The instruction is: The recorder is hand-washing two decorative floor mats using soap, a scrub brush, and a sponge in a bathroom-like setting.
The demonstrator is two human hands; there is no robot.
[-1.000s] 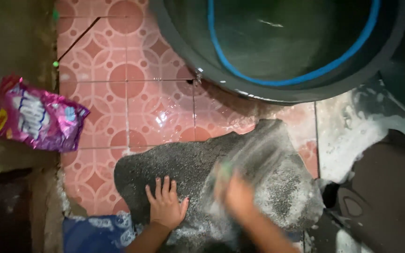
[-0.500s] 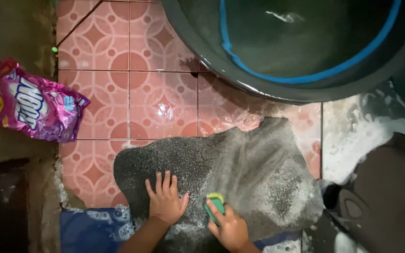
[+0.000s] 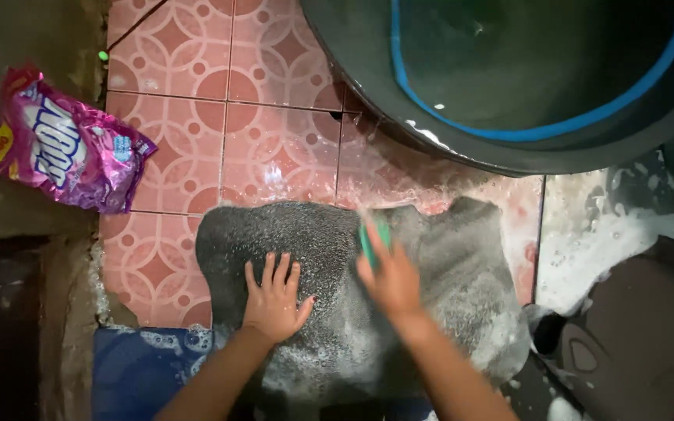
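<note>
A dark grey soapy cloth (image 3: 462,288) lies spread on the wet pink patterned floor tiles (image 3: 274,140). My left hand (image 3: 273,300) presses flat on the cloth's left part, fingers spread. My right hand (image 3: 390,277), blurred by motion, grips a green scrub brush (image 3: 374,236) against the cloth near its upper middle. Foam covers the lower part of the cloth around both wrists.
A large dark tub (image 3: 509,86) with a blue rim line holds water at the top right. A pink detergent packet (image 3: 64,152) lies at the left on a concrete ledge. Blue fabric (image 3: 142,366) sits at the bottom left. Dark wet garments (image 3: 633,327) and suds lie at the right.
My right hand has pushed the brush up the cloth, from its lower middle to near the upper edge. The left hand stays pressed in place. The view has shifted slightly.
</note>
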